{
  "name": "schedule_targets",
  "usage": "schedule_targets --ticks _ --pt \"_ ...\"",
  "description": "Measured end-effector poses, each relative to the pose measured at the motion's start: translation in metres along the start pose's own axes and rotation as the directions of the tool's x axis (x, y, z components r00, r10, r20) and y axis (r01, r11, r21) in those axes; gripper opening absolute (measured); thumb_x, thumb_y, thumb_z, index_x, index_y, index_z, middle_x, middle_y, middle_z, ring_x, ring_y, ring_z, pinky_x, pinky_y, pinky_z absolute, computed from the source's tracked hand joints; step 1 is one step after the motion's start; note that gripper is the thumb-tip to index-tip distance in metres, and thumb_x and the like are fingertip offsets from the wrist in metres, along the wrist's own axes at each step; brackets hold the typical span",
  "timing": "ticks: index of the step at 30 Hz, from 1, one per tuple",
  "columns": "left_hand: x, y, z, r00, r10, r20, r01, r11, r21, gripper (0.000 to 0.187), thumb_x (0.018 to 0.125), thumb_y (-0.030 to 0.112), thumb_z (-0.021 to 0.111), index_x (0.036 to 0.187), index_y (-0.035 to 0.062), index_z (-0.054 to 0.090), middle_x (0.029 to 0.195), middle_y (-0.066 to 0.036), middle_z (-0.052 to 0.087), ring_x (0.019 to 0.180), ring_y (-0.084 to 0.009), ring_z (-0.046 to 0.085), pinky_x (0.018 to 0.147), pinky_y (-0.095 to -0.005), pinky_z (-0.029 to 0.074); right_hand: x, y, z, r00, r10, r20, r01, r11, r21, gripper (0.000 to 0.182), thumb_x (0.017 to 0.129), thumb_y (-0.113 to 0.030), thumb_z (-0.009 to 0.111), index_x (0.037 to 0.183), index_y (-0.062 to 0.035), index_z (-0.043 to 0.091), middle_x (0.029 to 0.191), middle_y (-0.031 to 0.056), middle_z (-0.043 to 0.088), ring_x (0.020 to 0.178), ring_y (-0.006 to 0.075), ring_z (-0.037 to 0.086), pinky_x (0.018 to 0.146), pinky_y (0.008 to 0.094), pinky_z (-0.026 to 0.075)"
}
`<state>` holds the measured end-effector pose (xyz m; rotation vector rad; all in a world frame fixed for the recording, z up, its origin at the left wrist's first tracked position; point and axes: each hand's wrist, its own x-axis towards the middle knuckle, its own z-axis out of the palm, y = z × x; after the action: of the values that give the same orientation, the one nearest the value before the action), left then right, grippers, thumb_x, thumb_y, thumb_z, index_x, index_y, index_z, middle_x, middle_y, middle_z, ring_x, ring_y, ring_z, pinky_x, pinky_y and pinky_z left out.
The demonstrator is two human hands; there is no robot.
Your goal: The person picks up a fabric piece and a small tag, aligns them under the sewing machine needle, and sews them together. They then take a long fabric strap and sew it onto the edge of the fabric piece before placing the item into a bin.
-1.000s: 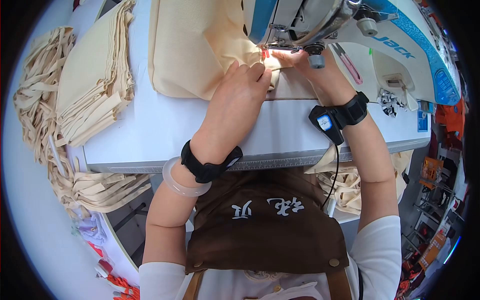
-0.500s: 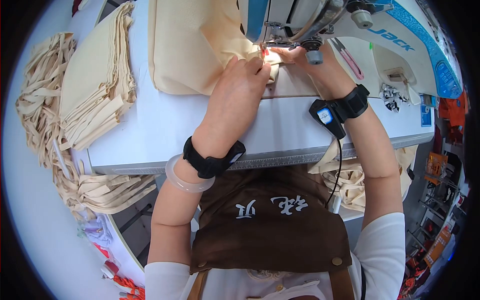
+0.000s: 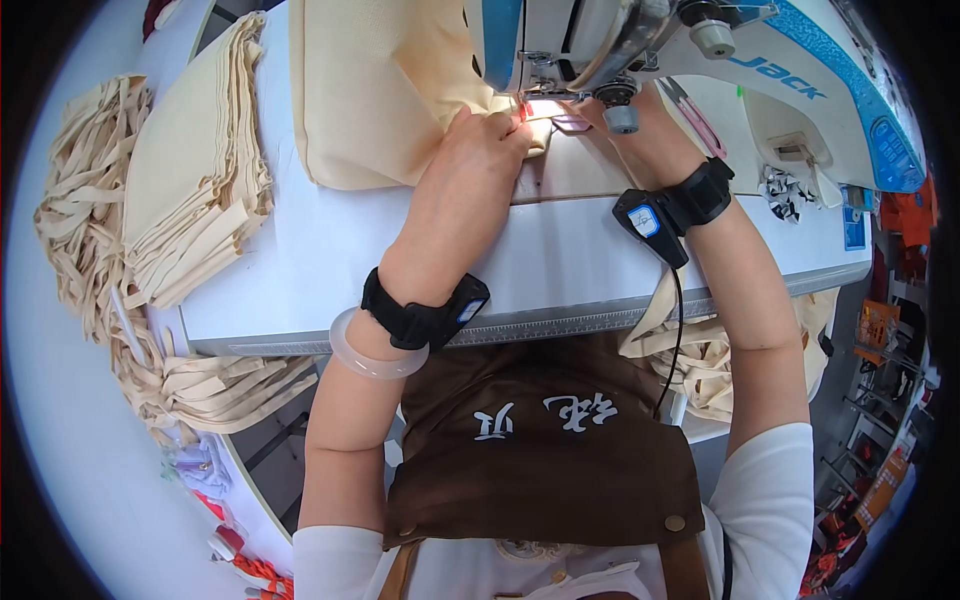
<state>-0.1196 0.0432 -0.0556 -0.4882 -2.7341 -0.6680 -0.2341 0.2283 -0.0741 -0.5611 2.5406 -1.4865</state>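
Cream fabric (image 3: 370,100) lies under the lit needle area of a white and blue sewing machine (image 3: 790,75). My left hand (image 3: 480,150) is closed on the fabric's edge, just left of the presser foot, with its fingertips pressed together. My right hand (image 3: 625,130) reaches in behind the machine head from the right, beside the needle area; its fingers are mostly hidden by the machine, so its grip cannot be made out. A small red part (image 3: 524,111) shows at the needle.
A stack of cream fabric pieces (image 3: 195,160) and bundled straps (image 3: 90,200) lie at the left. Pink-handled snips (image 3: 700,125) rest right of my right hand. A ruler strip (image 3: 560,322) runs along the table's front edge. More cream straps (image 3: 700,365) hang below the table.
My left hand has shifted very slightly left and stays on the fabric. A purplish metal edge now shows beside my right fingers. The whole view has shifted slightly.
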Motion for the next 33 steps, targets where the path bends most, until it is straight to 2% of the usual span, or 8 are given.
schedule_targets --ticks 11,14,17,20,25,29,31,33 --pt "0.003 0.002 -0.004 1.000 -0.005 0.011 0.005 0.999 0.032 0.018 0.085 0.001 0.054 0.094 -0.0044 0.069 0.096 -0.017 0.066 0.097 -0.0337 0.063 0.107 -0.0462 0.045 -0.008 -0.018 -0.007 0.986 -0.163 0.021 0.163 0.959 -0.230 0.057 0.067 -0.016 0.085 0.117 0.0020 0.063 0.101 0.0227 0.069 0.092 0.0396 0.068 0.081 0.0444 0.054" --pt "0.007 0.012 -0.013 0.986 -0.138 0.090 0.137 0.990 0.010 0.017 0.083 0.002 0.056 0.092 -0.0038 0.070 0.096 -0.017 0.067 0.101 -0.0337 0.064 0.109 -0.0465 0.043 -0.008 0.009 -0.004 0.981 -0.190 0.047 0.195 0.947 -0.256 0.050 0.072 -0.017 0.082 0.113 0.0042 0.063 0.101 0.0232 0.068 0.096 0.0404 0.065 0.085 0.0451 0.052" --pt "0.005 -0.006 -0.003 0.988 0.125 -0.093 -0.096 0.958 0.272 0.016 0.082 0.004 0.057 0.089 -0.0028 0.070 0.094 -0.017 0.068 0.105 -0.0334 0.063 0.111 -0.0452 0.042 -0.020 -0.005 -0.001 0.989 -0.131 -0.063 0.113 0.965 -0.237 0.041 0.076 -0.016 0.078 0.108 0.0049 0.063 0.109 0.0235 0.065 0.104 0.0406 0.062 0.090 0.0458 0.050" --pt "0.011 -0.012 -0.016 0.966 0.230 -0.117 -0.142 0.852 0.503 0.014 0.081 0.005 0.058 0.086 -0.0013 0.069 0.093 -0.019 0.068 0.110 -0.0328 0.062 0.114 -0.0425 0.040 -0.043 -0.031 -0.012 0.965 -0.261 0.025 0.242 0.852 -0.464 0.031 0.081 -0.012 0.074 0.106 0.0039 0.064 0.119 0.0221 0.063 0.113 0.0396 0.058 0.096 0.0454 0.048" --pt "0.010 -0.014 -0.037 0.992 0.051 0.115 -0.099 0.881 0.463 0.015 0.082 0.009 0.061 0.095 0.0012 0.066 0.085 -0.010 0.066 0.096 -0.0289 0.064 0.095 -0.0451 0.046 -0.070 -0.025 -0.013 0.830 -0.549 0.095 0.499 0.657 -0.565 0.025 0.085 -0.007 0.069 0.108 0.0007 0.064 0.122 0.0174 0.062 0.119 0.0361 0.056 0.100 0.0420 0.045" --pt "-0.004 -0.007 -0.040 0.996 0.086 0.040 -0.093 0.959 0.269 0.014 0.083 0.010 0.061 0.094 0.0028 0.067 0.076 -0.010 0.066 0.079 -0.0304 0.067 0.071 -0.0437 0.051 -0.080 -0.040 -0.001 0.832 -0.543 0.114 0.544 0.755 -0.366 0.025 0.088 -0.008 0.065 0.113 -0.0024 0.065 0.118 0.0160 0.064 0.115 0.0358 0.057 0.097 0.0419 0.046" --pt "-0.007 0.014 -0.034 0.989 0.079 -0.124 -0.043 0.963 0.267 0.003 0.075 0.005 0.063 0.073 0.0019 0.062 0.066 -0.016 0.063 0.069 -0.0337 0.067 0.060 -0.0434 0.052 -0.082 -0.049 0.006 0.876 -0.466 0.126 0.483 0.846 -0.226 0.024 0.090 -0.009 0.062 0.114 -0.0037 0.065 0.115 0.0151 0.065 0.115 0.0357 0.056 0.095 0.0431 0.046" --pt "-0.012 0.028 -0.036 0.997 -0.068 -0.023 0.071 0.944 0.321 0.004 0.077 0.002 0.061 0.081 0.0006 0.062 0.071 -0.016 0.065 0.071 -0.0322 0.068 0.064 -0.0414 0.054 -0.078 -0.052 0.010 0.878 -0.472 0.083 0.479 0.858 -0.184 0.018 0.094 -0.010 0.057 0.106 -0.0004 0.066 0.101 0.0195 0.068 0.100 0.0397 0.062 0.085 0.0476 0.048"
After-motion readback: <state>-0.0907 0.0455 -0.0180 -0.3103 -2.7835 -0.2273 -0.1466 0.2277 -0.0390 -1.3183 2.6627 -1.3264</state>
